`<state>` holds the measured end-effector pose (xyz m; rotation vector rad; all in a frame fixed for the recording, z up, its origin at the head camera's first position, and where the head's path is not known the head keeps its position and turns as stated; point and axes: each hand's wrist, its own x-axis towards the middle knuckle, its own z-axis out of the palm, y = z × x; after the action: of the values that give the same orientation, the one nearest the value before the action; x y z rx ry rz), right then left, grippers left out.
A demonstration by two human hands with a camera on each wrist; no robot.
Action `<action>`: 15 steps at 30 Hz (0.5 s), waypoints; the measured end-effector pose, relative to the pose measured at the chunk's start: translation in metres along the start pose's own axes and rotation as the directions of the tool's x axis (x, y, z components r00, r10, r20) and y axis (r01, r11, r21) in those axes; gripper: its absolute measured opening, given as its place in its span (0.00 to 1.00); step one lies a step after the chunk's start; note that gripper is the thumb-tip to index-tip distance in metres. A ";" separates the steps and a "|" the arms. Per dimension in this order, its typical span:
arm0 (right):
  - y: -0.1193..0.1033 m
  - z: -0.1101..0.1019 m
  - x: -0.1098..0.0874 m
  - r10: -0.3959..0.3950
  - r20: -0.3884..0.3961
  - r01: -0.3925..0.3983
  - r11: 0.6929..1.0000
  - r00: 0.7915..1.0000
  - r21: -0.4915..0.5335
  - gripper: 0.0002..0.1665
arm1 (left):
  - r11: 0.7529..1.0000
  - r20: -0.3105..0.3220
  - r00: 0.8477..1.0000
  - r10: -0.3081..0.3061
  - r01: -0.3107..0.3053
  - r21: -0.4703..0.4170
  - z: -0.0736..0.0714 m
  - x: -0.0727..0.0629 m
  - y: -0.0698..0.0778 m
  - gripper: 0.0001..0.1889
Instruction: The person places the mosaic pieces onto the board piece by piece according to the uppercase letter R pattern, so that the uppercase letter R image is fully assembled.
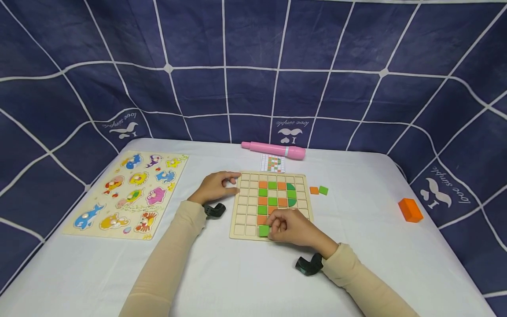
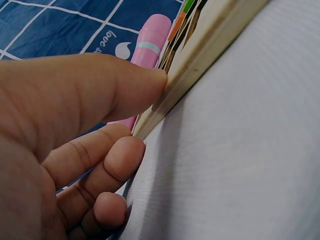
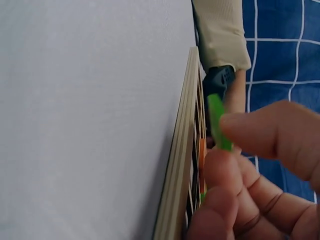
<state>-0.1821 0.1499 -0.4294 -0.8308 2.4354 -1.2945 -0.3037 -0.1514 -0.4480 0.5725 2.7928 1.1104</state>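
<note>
A wooden grid board point(image 1: 240, 217) lies on the white table, with orange and green tiles set in several cells, including two rounded dark green ones at the right. My right hand point(image 1: 292, 226) pinches a green square tile point(image 3: 216, 120) between thumb and fingers. That tile point(image 1: 263, 231) is tilted just above the board's front row. At the board's left edge point(image 2: 190, 70), my left hand point(image 1: 215, 186) touches the wood with thumb and index fingertips, its other fingers loosely bent. A loose orange tile point(image 1: 314, 190) and a green tile point(image 1: 323, 190) lie right of the board.
Behind the board lie a small pattern card point(image 1: 272, 163) and a pink pen-shaped object point(image 1: 273, 149). A sea-animal peg puzzle point(image 1: 130, 193) is at the left, an orange block point(image 1: 410, 210) at the far right. A blue checked cloth point(image 1: 253, 44) stands around the table's back and sides.
</note>
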 end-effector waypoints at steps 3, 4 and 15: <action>-0.001 0.002 0.000 0.006 -0.011 -0.007 0.999 1.000 -0.041 0.11 | 1.000 0.001 1.000 0.003 -0.003 -0.001 0.000 0.000 0.000 0.31; -0.001 0.002 0.000 0.007 -0.015 -0.008 0.999 1.000 -0.053 0.11 | 1.000 0.002 1.000 0.003 -0.003 -0.002 0.000 0.000 0.001 0.31; -0.005 0.007 0.002 -0.008 -0.036 0.003 0.991 0.999 -0.135 0.11 | 1.000 0.003 1.000 0.002 -0.002 0.005 0.001 0.000 0.000 0.31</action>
<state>-0.1784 0.1422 -0.4297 -0.8555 2.5742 -1.1672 -0.3035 -0.1506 -0.4482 0.5767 2.7942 1.1023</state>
